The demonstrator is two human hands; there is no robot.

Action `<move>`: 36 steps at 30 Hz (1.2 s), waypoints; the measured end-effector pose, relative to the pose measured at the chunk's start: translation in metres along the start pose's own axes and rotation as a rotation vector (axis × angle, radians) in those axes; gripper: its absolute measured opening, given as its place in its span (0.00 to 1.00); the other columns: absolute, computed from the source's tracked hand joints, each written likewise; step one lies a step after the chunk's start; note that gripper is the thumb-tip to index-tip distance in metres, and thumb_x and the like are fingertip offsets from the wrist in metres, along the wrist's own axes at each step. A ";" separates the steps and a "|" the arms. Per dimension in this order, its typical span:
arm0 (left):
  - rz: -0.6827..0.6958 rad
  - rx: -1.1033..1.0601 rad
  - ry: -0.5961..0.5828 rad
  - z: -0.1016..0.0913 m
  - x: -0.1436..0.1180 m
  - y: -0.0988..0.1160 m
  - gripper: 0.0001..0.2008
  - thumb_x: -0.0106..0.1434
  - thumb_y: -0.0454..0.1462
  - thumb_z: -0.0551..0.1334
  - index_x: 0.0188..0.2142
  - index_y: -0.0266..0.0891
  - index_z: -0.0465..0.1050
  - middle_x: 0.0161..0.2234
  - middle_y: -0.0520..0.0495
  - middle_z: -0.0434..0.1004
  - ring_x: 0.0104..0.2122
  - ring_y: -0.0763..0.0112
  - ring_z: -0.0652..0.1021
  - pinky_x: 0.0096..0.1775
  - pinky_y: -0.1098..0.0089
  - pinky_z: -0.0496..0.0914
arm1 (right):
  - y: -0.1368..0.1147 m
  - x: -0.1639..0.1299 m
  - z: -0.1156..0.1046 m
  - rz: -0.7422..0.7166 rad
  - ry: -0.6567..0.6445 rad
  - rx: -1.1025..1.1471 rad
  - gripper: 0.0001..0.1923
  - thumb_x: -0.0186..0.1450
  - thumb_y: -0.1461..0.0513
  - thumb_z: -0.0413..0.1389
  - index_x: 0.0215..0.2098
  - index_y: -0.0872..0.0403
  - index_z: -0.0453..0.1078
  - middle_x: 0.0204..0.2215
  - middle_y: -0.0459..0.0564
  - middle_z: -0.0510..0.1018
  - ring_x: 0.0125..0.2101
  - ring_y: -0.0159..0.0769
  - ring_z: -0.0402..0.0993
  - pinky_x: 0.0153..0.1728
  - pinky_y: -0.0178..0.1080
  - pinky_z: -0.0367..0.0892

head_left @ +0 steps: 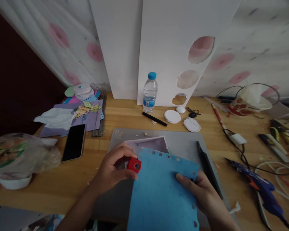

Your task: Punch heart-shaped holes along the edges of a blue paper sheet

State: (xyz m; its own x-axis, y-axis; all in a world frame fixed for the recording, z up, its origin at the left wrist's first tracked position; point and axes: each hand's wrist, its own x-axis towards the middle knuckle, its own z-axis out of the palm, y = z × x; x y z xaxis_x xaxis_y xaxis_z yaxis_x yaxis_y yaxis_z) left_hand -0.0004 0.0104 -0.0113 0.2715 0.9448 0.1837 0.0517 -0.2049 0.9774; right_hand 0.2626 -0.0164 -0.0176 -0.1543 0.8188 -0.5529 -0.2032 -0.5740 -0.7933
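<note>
My left hand (115, 165) pinches a small red craft punch (134, 164) between thumb and fingers, at the upper left edge of a blue sheet of paper (159, 189). Small holes, some heart-shaped, run along the sheet's top and right edges. The right side of the sheet is gripped by my right hand (202, 191), thumb on top and fingers behind it, mostly hidden. Beneath the paper lie a pale shallow box or tray (162, 141) and a grey cutting mat (183, 136).
A water bottle (150, 93), black pen (154, 119) and white discs (172, 116) stand or lie behind the mat. To the left are a phone (74, 142) and a bagged bowl (13, 181). A glue gun (257, 183) with cables lies right; a black knife-like tool (208, 166) crosses the mat.
</note>
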 end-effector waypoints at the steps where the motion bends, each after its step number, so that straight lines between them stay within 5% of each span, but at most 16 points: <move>1: 0.002 0.000 0.006 0.000 -0.001 0.000 0.17 0.52 0.42 0.72 0.40 0.43 0.75 0.37 0.49 0.68 0.35 0.71 0.71 0.36 0.75 0.68 | 0.000 -0.001 0.002 0.006 0.014 0.014 0.17 0.50 0.51 0.69 0.25 0.55 0.75 0.19 0.45 0.73 0.19 0.27 0.66 0.19 0.28 0.64; 6: 0.037 0.029 -0.008 -0.001 -0.004 -0.001 0.17 0.52 0.41 0.72 0.41 0.44 0.74 0.38 0.49 0.68 0.36 0.70 0.72 0.36 0.74 0.68 | 0.001 -0.001 0.001 0.058 -0.015 0.059 0.17 0.50 0.52 0.70 0.28 0.56 0.76 0.21 0.46 0.76 0.20 0.28 0.69 0.22 0.29 0.67; 15: 0.056 0.212 -0.234 -0.018 0.007 0.014 0.17 0.47 0.37 0.75 0.35 0.41 0.74 0.35 0.50 0.70 0.35 0.69 0.73 0.37 0.72 0.67 | -0.004 -0.002 -0.004 0.067 -0.030 -0.060 0.18 0.50 0.51 0.69 0.22 0.56 0.74 0.18 0.44 0.72 0.18 0.27 0.66 0.19 0.29 0.64; 18: 0.032 0.046 -0.138 -0.012 0.007 0.010 0.17 0.49 0.38 0.74 0.38 0.43 0.75 0.37 0.49 0.70 0.34 0.71 0.73 0.34 0.74 0.68 | -0.004 -0.001 0.004 0.046 -0.010 0.008 0.17 0.49 0.51 0.69 0.24 0.55 0.75 0.19 0.45 0.75 0.18 0.29 0.68 0.21 0.31 0.66; 25: 0.000 -0.211 0.308 0.018 0.000 -0.015 0.14 0.54 0.45 0.71 0.38 0.43 0.77 0.37 0.49 0.70 0.37 0.70 0.73 0.39 0.74 0.68 | 0.021 0.004 0.012 -0.019 0.108 0.095 0.18 0.47 0.50 0.70 0.23 0.56 0.75 0.18 0.45 0.75 0.18 0.29 0.68 0.19 0.30 0.66; 32: -0.040 0.023 -0.046 -0.005 -0.002 0.005 0.17 0.47 0.39 0.75 0.36 0.41 0.77 0.34 0.49 0.71 0.33 0.71 0.73 0.34 0.74 0.68 | 0.011 -0.001 -0.003 0.178 0.019 0.136 0.17 0.48 0.53 0.70 0.27 0.57 0.76 0.21 0.48 0.79 0.19 0.33 0.73 0.22 0.33 0.69; 36: 0.057 0.115 0.019 -0.004 -0.005 0.014 0.20 0.49 0.36 0.75 0.42 0.46 0.77 0.38 0.48 0.71 0.37 0.68 0.76 0.36 0.73 0.71 | 0.004 -0.002 0.000 0.125 -0.002 0.130 0.16 0.48 0.54 0.71 0.28 0.56 0.77 0.20 0.47 0.78 0.19 0.33 0.73 0.23 0.34 0.70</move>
State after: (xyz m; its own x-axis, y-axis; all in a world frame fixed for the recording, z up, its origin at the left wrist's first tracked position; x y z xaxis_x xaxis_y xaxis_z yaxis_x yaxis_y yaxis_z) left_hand -0.0051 0.0036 0.0021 0.2589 0.9351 0.2420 0.1469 -0.2858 0.9470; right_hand 0.2620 -0.0206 -0.0193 -0.1876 0.7413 -0.6444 -0.3055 -0.6675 -0.6790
